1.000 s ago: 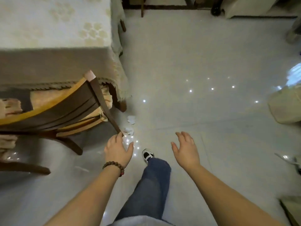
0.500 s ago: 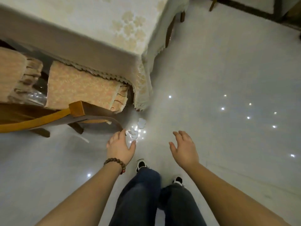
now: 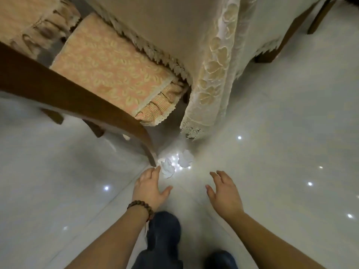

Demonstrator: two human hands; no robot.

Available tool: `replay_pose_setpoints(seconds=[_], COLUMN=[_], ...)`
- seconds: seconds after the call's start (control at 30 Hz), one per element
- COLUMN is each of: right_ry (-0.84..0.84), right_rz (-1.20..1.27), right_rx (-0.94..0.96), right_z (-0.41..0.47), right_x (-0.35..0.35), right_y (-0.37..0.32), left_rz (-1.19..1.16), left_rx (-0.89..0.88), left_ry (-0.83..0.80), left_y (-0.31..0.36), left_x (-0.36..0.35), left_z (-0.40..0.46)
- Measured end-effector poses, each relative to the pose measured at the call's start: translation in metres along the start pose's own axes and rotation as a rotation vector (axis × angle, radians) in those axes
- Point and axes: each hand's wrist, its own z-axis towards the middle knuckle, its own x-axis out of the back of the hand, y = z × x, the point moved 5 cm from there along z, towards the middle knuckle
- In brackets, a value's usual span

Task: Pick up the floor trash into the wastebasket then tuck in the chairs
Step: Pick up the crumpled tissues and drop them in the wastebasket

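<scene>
Looking down from the head camera, two crumpled white paper wads are lying on the glossy pale tiled floor (image 3: 291, 133), right below the lace-edged corner of the beige tablecloth (image 3: 209, 74). The nearer paper wad (image 3: 167, 167) is sitting just beside the foot of the brown wooden chair's curved back leg (image 3: 149, 152); the farther paper wad (image 3: 185, 158) is lying just to its right, near the hanging lace hem. No wastebasket or other container is showing in this view, so the trash is resting loose on the tiles.

The left hand (image 3: 149, 188), wearing a brown beaded bracelet (image 3: 140, 205) at the wrist, is reaching toward the nearer wad with fingers spread and relaxed, holding nothing; its fingertips (image 3: 156, 169) are arriving just beside the paper, and contact cannot be made out. The right hand (image 3: 223, 191) is hovering over bare floor, fingers loose and slightly bent, holding nothing, well apart from both wads.

The brown wooden chair (image 3: 77, 94) with the peach patterned seat cushion (image 3: 108, 68) is standing partly out from the table, its seat front under the cloth's fringe. Dark blue trouser legs (image 3: 163, 233) are showing between the forearms.

Against half a second ago, the camera is dipping lower and closer: the chair and tablecloth are filling much more of the upper view, and the wads are looming larger. The left hand is now drawing nearer the closer wad, and both hands are staying released as before.
</scene>
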Motion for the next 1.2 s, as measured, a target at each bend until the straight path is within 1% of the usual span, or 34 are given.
replay_pose_setpoints(seconds=[0.1, 0.2, 0.27, 0.43, 0.53, 0.63, 0.7, 0.8, 0.93, 0.97, 1.07, 1.13, 1.2], right_ry=[-0.008, -0.006, 0.005, 0.055, 0.05, 0.057, 0.025, -0.034, -0.123, -0.106, 0.023, 0.054, 0.068], right_rz=[-0.019, -0.047, -0.099, -0.16, -0.148, -0.146, -0.156, -0.213, -0.291, -0.288, -0.261, -0.186, -0.097], right_rx=[0.043, 0.102, 0.178, 0.289, 0.293, 0.318, 0.315, 0.301, 0.297, 0.299, 0.368, 0.372, 0.336], right_z=[0.051, 0.106, 0.144, 0.214, 0.233, 0.249, 0.257, 0.265, 0.269, 0.267, 0.261, 0.256, 0.247], right_x=[-0.055, -0.102, -0.128, -0.172, -0.194, -0.215, -0.225, -0.239, -0.261, -0.264, -0.266, -0.262, -0.247], right_y=[0.025, 0.038, 0.038, 0.037, 0.04, 0.042, 0.044, 0.043, 0.04, 0.039, 0.037, 0.037, 0.036], left_rz=[0.003, 0.028, 0.063, 0.188, 0.201, 0.193, 0.121, 0.02, -0.05, -0.058, -0.099, -0.098, -0.097], left_rx=[0.002, -0.038, -0.072, -0.133, -0.126, -0.153, -0.139, -0.077, -0.023, -0.011, 0.021, 0.029, 0.034], left_ry=[-0.005, -0.067, -0.104, -0.124, -0.074, 0.061, 0.135, 0.153, 0.155, 0.148, 0.163, 0.192, 0.217], left_y=[-0.021, -0.042, -0.056, -0.075, -0.08, -0.082, -0.085, -0.091, -0.099, -0.101, -0.109, -0.11, -0.105], left_x=[-0.065, -0.132, -0.171, -0.237, -0.248, -0.246, -0.243, -0.243, -0.246, -0.247, -0.249, -0.244, -0.236], left_z=[0.049, 0.101, 0.135, 0.203, 0.222, 0.23, 0.228, 0.219, 0.208, 0.206, 0.197, 0.187, 0.172])
